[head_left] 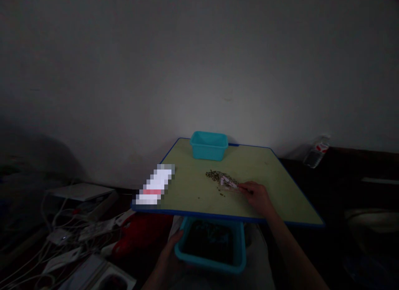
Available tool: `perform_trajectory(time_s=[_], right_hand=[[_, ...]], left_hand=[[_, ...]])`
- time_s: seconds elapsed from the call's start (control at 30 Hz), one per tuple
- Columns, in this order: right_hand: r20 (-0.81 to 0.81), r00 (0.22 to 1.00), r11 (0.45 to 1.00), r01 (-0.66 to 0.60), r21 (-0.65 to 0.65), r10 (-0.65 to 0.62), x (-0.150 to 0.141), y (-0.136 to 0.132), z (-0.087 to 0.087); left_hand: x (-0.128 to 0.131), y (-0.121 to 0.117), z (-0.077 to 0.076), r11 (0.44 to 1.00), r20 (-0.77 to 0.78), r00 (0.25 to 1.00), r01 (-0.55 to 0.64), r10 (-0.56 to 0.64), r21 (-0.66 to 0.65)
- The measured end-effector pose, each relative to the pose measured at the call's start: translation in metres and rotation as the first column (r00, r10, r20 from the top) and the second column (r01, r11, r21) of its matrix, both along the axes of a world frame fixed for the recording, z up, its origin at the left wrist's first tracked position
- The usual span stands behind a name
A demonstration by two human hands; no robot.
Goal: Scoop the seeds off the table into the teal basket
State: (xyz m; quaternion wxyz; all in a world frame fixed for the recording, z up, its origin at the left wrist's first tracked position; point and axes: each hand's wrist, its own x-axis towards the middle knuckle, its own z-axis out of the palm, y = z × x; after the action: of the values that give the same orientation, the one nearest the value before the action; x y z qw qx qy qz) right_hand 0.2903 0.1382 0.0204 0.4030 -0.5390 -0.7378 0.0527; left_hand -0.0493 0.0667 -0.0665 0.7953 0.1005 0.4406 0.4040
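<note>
My right hand [257,196] is closed on the edge of a flat, clear plastic piece with a white and pink print [229,182], perhaps a small bag. The plastic lies on the tabletop against a spread of small brown grains [215,175]. Below the table's near edge, my left hand [173,245] grips the left side of a turquoise plastic basin [212,263]. Dark contents fill much of this basin, too dim to make out. A second turquoise basin [208,153] stands upright at the back of the table, its inside mostly hidden.
The pale green table [264,161] has a blue rim and meets the wall. A blurred-out phone-like screen [156,186] lies at its left edge. Cables and a power strip [96,228] clutter the left floor. A plastic bottle [317,152] leans at the right.
</note>
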Motion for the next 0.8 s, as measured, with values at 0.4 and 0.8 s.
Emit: perform_trajectory(time_s=[0.4, 0.8], right_hand=[[-0.05, 0.999, 1.0, 0.017, 0.02, -0.016, 0.001, -0.002, -0.001], [-0.028, 0.996, 0.996, 0.084, 0.026, -0.083, 0.004, -0.003, -0.002]], left_hand=[[0.005, -0.005, 0.023, 0.997, -0.128, 0.991, 0.044, -0.035, 0.07], [0.006, -0.004, 0.019, 0.999, -0.133, 0.991, 0.013, -0.008, 0.035]])
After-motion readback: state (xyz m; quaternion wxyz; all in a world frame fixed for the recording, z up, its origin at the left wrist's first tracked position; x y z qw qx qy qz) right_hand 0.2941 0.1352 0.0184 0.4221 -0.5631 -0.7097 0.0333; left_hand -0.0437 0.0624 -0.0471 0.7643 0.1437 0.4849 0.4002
